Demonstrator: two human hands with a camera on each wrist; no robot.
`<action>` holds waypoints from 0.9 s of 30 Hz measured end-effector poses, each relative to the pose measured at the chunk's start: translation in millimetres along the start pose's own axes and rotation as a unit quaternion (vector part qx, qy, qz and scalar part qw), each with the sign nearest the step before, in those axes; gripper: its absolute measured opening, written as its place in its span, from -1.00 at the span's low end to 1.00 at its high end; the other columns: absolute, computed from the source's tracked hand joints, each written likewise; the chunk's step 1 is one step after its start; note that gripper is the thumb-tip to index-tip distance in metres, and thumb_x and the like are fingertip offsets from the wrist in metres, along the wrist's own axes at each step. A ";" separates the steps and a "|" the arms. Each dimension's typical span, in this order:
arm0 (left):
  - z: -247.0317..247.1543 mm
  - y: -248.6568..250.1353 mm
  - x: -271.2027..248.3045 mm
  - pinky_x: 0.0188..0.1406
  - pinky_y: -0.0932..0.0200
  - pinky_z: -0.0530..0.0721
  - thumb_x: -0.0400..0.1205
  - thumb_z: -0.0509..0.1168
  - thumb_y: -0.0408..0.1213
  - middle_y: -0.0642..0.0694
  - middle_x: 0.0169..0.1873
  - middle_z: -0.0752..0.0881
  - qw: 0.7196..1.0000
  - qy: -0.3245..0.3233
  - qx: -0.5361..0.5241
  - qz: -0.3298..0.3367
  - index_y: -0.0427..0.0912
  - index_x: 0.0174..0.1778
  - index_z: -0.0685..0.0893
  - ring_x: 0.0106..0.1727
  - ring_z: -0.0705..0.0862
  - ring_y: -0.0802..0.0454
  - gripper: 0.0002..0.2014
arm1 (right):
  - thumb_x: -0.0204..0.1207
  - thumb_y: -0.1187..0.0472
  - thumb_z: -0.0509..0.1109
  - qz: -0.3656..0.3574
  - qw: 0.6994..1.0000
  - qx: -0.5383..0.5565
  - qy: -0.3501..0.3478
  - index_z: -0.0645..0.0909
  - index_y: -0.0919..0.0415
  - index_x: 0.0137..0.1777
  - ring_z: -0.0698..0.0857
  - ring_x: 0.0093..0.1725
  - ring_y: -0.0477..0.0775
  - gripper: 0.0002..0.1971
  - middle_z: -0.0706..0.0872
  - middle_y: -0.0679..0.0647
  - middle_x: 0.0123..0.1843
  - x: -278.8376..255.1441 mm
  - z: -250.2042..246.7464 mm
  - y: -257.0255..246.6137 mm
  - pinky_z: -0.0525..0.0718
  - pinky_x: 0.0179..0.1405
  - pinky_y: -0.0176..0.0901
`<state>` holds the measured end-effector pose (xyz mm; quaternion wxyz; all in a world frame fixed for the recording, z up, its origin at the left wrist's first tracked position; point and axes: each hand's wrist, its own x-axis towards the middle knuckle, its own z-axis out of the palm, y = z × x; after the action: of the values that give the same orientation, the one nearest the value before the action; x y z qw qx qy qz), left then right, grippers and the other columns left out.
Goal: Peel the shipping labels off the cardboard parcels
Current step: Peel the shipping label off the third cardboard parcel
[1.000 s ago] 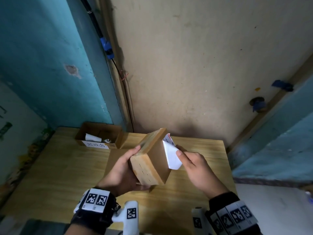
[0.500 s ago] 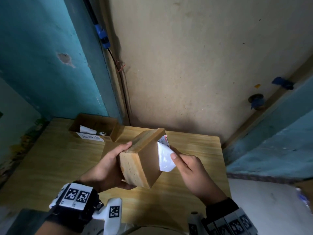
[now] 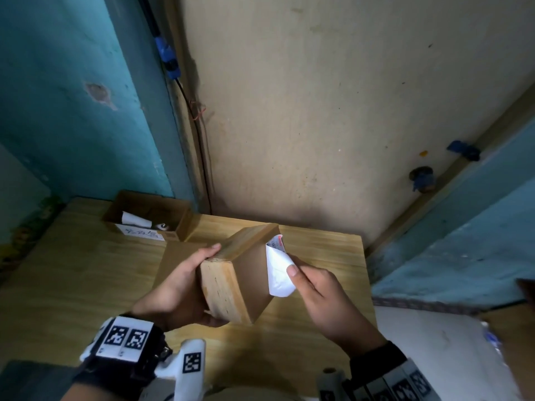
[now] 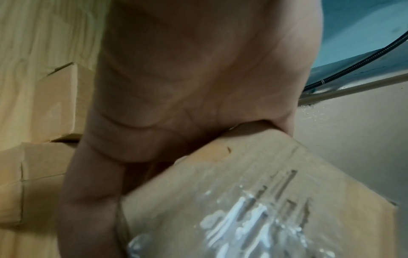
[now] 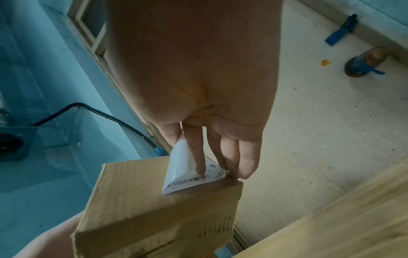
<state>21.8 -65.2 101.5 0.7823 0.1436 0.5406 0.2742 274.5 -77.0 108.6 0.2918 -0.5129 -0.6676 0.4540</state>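
Note:
I hold a brown cardboard parcel [image 3: 249, 273] tilted above the wooden table [image 3: 72, 273]. My left hand [image 3: 176, 290] grips its left side, thumb underneath and fingers over the top edge. A white shipping label [image 3: 276, 270] is folded back off the parcel's right face, still stuck along its far top corner. My right hand [image 3: 312, 287] pinches the loose flap between thumb and forefinger. The right wrist view shows the label [image 5: 187, 167] with its barcode, my fingers [image 5: 198, 153] on it, and the parcel [image 5: 154, 206] below. The left wrist view shows my palm [image 4: 187, 78] against the taped parcel [image 4: 253, 200].
An open cardboard box [image 3: 147, 218] with white paper inside stands at the table's back left, and a flat brown parcel [image 3: 176, 256] lies under my left hand. Walls close off the back. The table's right edge [image 3: 366, 270] drops to a pale floor.
My right hand has drawn the label further off the parcel's face toward me. Both hands and the parcel shifted slightly left and down in the head view.

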 end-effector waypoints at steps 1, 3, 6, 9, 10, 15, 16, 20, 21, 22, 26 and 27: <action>0.0 0.0 0.4 -0.02 -0.15 0.58 0.37 0.31 0.30 -0.33 -0.06 0.70 1.000 0.003 -0.001 -0.002 -0.17 0.11 0.67 0.06 0.62 -0.36 -0.37 | 0.88 0.10 0.16 0.000 1.000 -0.003 0.001 0.74 0.19 0.24 0.77 0.09 -0.08 -0.69 0.84 -0.02 0.06 0.3 -0.5 -1.4 0.68 0.10 -0.04; 0.8 1.2 0.5 -0.06 -0.12 0.61 0.36 0.32 0.31 -0.33 -0.06 0.70 1.000 0.004 -0.001 -0.003 -0.18 0.13 0.66 0.04 0.63 -0.35 -0.35 | 0.88 0.17 0.17 -0.007 1.000 -0.008 0.011 0.73 0.09 0.02 0.71 -0.10 -0.25 -0.69 0.80 -0.24 -0.13 1.0 -1.2 -4.8 0.62 -0.09 -0.24; 2.1 2.4 1.3 -0.15 -0.06 0.65 0.41 0.28 0.33 -0.33 -0.05 0.70 1.000 0.002 0.006 0.000 -0.20 0.22 0.65 0.01 0.65 -0.34 -0.30 | 0.88 0.21 0.16 -0.013 1.000 -0.020 0.013 0.65 -0.13 0.01 0.69 -0.08 -0.38 -0.69 0.72 -0.52 -0.19 1.3 -0.7 -8.2 0.52 -0.07 -0.46; 3.1 2.4 2.2 -0.09 -0.11 0.66 0.43 0.27 0.33 -0.35 0.01 0.69 1.000 -0.002 0.010 0.005 -0.20 0.26 0.62 0.05 0.63 -0.38 -0.29 | 0.88 0.15 0.16 -0.017 0.999 -0.023 0.015 0.72 -0.06 0.11 0.73 0.09 -0.33 -0.72 0.78 -0.45 0.00 -0.2 -1.6 -3.2 0.57 0.06 -0.36; 3.4 1.8 1.9 -0.10 -0.12 0.66 0.43 0.27 0.32 -0.35 0.02 0.68 1.000 -0.004 0.010 0.004 -0.20 0.26 0.62 0.05 0.63 -0.38 -0.30 | 0.88 0.13 0.16 -0.014 1.000 -0.020 0.016 0.76 0.03 0.17 0.74 0.16 -0.30 -0.70 0.81 -0.37 0.07 -0.6 -1.7 0.9 0.59 0.11 -0.35; 2.9 -1.5 2.3 -0.24 -0.04 0.69 0.45 0.25 0.34 -0.33 -0.01 0.66 1.000 -0.015 0.018 0.003 -0.23 0.35 0.58 -0.01 0.65 -0.33 -0.24 | 0.87 0.11 0.15 -0.013 1.000 -0.013 0.017 0.75 0.14 0.35 0.73 0.22 -0.32 -0.66 0.82 -0.31 0.15 -4.2 0.1 1.9 0.59 0.17 -0.39; 3.1 -1.6 2.3 -0.27 -0.03 0.69 0.45 0.25 0.35 -0.32 -0.03 0.67 1.000 -0.018 0.017 0.002 -0.23 0.33 0.59 -0.03 0.66 -0.32 -0.25 | 0.87 0.10 0.15 -0.011 1.000 -0.012 0.014 0.75 0.05 0.26 0.72 0.16 -0.36 -0.70 0.81 -0.39 0.08 -5.1 0.5 0.5 0.57 0.14 -0.40; 5.2 -0.5 3.5 -0.31 -0.02 0.67 0.45 0.25 0.35 -0.28 -0.15 0.71 1.000 -0.020 0.023 0.008 -0.20 0.17 0.64 -0.10 0.68 -0.29 -0.33 | 0.87 0.10 0.15 -0.009 0.999 -0.025 0.019 0.55 -0.12 0.05 0.66 -0.14 -0.33 -0.81 0.70 -0.43 -0.26 -5.4 -2.1 -0.9 0.54 -0.06 -0.33; 6.0 -0.9 4.0 -0.31 -0.02 0.67 0.44 0.25 0.34 -0.27 -0.16 0.71 0.999 -0.021 0.023 0.010 -0.19 0.14 0.65 -0.11 0.68 -0.29 -0.34 | 0.88 0.10 0.15 -0.009 0.999 -0.028 0.021 0.56 -0.15 0.04 0.64 -0.17 -0.30 -0.79 0.69 -0.35 -0.27 -5.6 -3.4 1.1 0.56 -0.08 -0.27; 6.3 -1.1 4.2 -0.31 -0.02 0.67 0.45 0.25 0.34 -0.27 -0.17 0.71 0.999 -0.023 0.024 0.013 -0.19 0.14 0.65 -0.12 0.69 -0.28 -0.35 | 0.88 0.09 0.16 -0.009 0.999 -0.028 0.022 0.57 -0.20 0.00 0.61 -0.19 -0.23 -0.75 0.66 -0.25 -0.29 -5.4 -3.9 2.9 0.57 -0.10 -0.19; 4.7 -3.7 3.0 -0.24 -0.07 0.68 0.49 0.23 0.34 -0.29 -0.13 0.72 0.999 -0.029 0.022 0.017 -0.19 0.20 0.66 -0.07 0.68 -0.31 -0.34 | 0.87 0.09 0.17 -0.001 1.000 -0.027 0.016 0.59 -0.24 -0.24 0.58 -0.24 -0.17 -0.59 0.61 -0.17 -0.33 -7.7 -4.0 3.1 0.53 -0.17 -0.17; 4.3 -4.2 2.5 -0.22 -0.08 0.68 0.49 0.23 0.34 -0.31 -0.08 0.71 0.999 -0.028 0.023 0.017 -0.19 0.22 0.65 -0.04 0.67 -0.33 -0.33 | 0.88 0.09 0.17 0.000 1.000 -0.026 0.013 0.59 -0.18 -0.23 0.59 -0.24 -0.20 -0.60 0.64 -0.20 -0.32 -8.5 -4.0 1.3 0.54 -0.16 -0.19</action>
<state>27.6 -66.8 99.0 0.7886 0.1784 0.5222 0.2713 281.0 -83.9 109.7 0.2871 -0.5259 -0.6752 0.4302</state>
